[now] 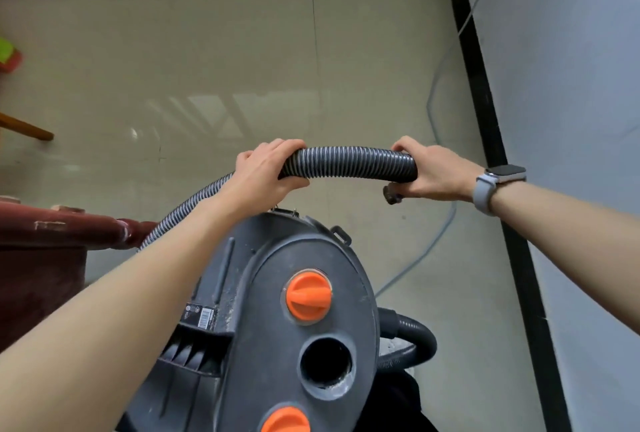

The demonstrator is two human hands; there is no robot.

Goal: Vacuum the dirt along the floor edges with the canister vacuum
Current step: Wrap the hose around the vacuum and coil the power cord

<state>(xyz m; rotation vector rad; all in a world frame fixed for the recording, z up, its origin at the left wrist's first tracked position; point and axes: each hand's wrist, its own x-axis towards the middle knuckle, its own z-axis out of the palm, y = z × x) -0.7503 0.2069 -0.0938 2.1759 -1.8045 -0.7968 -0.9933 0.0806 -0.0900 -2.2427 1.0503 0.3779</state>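
Both hands grip my hose (346,163): left hand (266,171) mid-length, right hand (429,171) at its open end, above the vacuum (277,310). Ribbed, light, floppy; I judge holding near the end steers best.

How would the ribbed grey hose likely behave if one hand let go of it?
The hose looks floppy: it arches between the left hand and right hand, so a freed end would probably droop. Its ridges likely resist slipping. It seems light for its length.
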